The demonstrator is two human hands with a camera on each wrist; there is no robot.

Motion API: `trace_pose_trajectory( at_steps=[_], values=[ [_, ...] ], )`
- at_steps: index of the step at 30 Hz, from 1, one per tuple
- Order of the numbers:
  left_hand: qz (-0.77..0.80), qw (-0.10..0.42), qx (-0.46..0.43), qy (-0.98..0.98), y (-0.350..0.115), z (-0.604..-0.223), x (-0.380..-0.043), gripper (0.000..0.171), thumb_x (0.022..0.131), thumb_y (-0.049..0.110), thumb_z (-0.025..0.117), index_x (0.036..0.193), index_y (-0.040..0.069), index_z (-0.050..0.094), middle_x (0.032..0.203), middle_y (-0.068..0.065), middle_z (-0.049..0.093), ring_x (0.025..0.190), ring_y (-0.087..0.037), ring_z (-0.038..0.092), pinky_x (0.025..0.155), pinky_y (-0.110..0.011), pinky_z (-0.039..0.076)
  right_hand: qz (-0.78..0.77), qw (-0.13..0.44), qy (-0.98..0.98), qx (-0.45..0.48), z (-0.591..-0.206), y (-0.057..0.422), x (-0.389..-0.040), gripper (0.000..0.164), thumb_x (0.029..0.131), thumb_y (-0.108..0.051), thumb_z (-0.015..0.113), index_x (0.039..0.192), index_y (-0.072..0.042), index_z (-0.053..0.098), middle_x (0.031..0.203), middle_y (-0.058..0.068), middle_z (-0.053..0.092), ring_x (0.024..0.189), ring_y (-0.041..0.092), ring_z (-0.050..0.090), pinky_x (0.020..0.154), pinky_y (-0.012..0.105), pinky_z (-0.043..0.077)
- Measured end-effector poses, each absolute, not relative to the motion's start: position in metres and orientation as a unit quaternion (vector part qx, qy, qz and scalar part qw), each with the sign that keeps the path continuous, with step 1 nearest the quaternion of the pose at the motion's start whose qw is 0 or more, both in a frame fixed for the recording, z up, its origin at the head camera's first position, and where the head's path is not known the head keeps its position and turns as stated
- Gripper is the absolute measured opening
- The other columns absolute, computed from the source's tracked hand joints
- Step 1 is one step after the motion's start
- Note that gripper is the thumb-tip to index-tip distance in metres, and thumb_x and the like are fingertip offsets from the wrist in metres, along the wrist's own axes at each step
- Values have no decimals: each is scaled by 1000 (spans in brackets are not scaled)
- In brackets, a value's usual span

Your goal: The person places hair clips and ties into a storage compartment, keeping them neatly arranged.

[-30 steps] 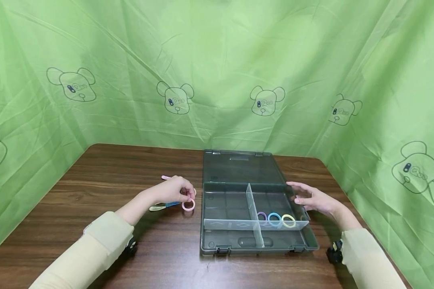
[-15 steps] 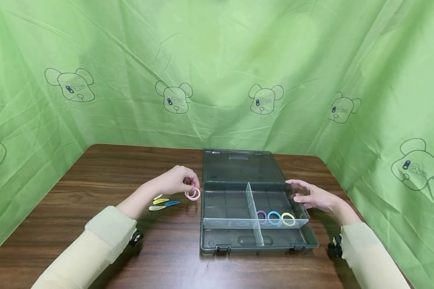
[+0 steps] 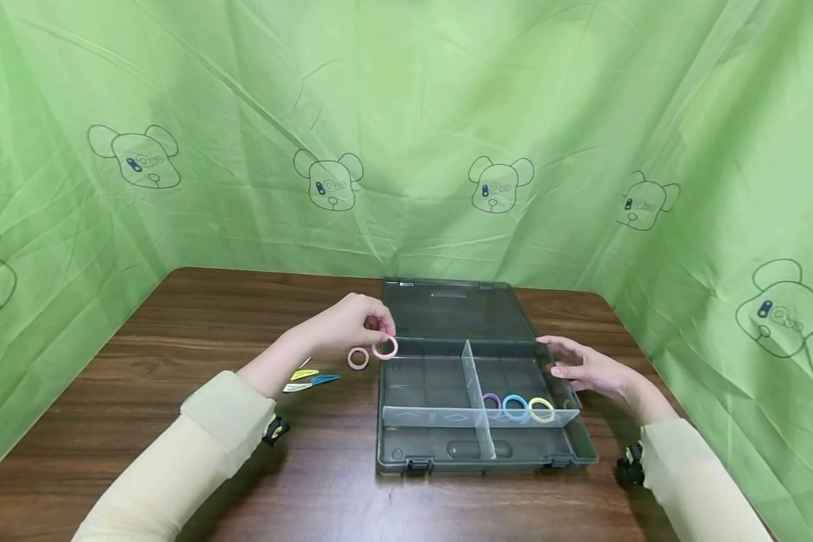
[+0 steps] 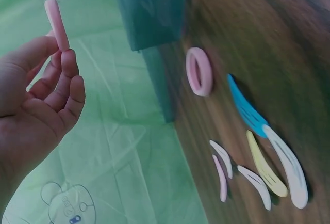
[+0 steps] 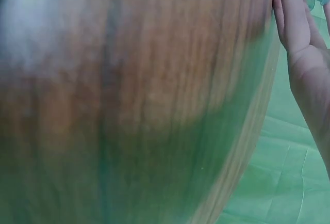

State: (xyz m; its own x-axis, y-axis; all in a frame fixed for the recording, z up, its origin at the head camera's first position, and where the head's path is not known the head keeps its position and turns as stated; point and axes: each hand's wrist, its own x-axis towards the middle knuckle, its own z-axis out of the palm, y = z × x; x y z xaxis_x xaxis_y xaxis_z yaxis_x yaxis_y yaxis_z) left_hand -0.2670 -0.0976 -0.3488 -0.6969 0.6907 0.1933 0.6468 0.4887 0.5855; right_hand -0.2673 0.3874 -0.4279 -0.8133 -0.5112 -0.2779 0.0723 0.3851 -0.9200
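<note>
My left hand (image 3: 357, 322) pinches a pink hair tie (image 3: 386, 357) between thumb and fingertips. It hangs over the left edge of a dark translucent divided box (image 3: 423, 384), whose lid lies open at the back. In the left wrist view that hair tie (image 4: 56, 22) stands edge-on, above the curled fingers. A second pink hair tie (image 4: 207, 73) lies on the table beside the box. My right hand (image 3: 592, 370) rests at the box's right side, thumb over the rim and fingers extended. Purple (image 3: 491, 395), blue (image 3: 515, 397) and yellow hair ties (image 3: 549, 410) lie in the back right compartment.
Several snap hair clips lie left of the box, among them a blue clip (image 4: 247, 105), a yellow clip (image 4: 265, 167) and a white clip (image 4: 289, 167). Green curtain (image 3: 413, 113) encloses the wooden table (image 3: 298, 489) at the back and sides.
My left hand has lifted one pink hair tie and carried it right and away from me to the box's edge. The other pink one stays on the table. My right hand keeps its place.
</note>
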Motion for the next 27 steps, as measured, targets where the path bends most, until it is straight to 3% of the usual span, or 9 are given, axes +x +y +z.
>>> trace_pose_trajectory(
  at_steps=[8,17,27],
  values=[
    [310,2,412,857,-82,-335,-273,5,83,9,69,87,11,70,77,7,63,68,-6,55,63,-22,46,-542,263,790,-114,-427,385,-263,64,94,-9,55,148,-19,23,150,18,17,122,23,49,87,45,49],
    [309,-12,400,863,-60,-318,-273,9,82,6,68,83,15,69,76,7,63,66,-6,55,61,-21,47,-535,256,797,-115,-425,383,-264,64,93,-14,57,148,-20,25,150,16,19,125,30,45,88,45,49],
    [282,-22,419,863,-28,-303,-276,5,82,8,68,82,13,69,75,5,62,68,-6,55,64,-19,47,-535,264,794,-117,-426,385,-263,64,94,-14,56,149,-21,22,151,17,16,124,25,47,89,45,49]
  ],
)
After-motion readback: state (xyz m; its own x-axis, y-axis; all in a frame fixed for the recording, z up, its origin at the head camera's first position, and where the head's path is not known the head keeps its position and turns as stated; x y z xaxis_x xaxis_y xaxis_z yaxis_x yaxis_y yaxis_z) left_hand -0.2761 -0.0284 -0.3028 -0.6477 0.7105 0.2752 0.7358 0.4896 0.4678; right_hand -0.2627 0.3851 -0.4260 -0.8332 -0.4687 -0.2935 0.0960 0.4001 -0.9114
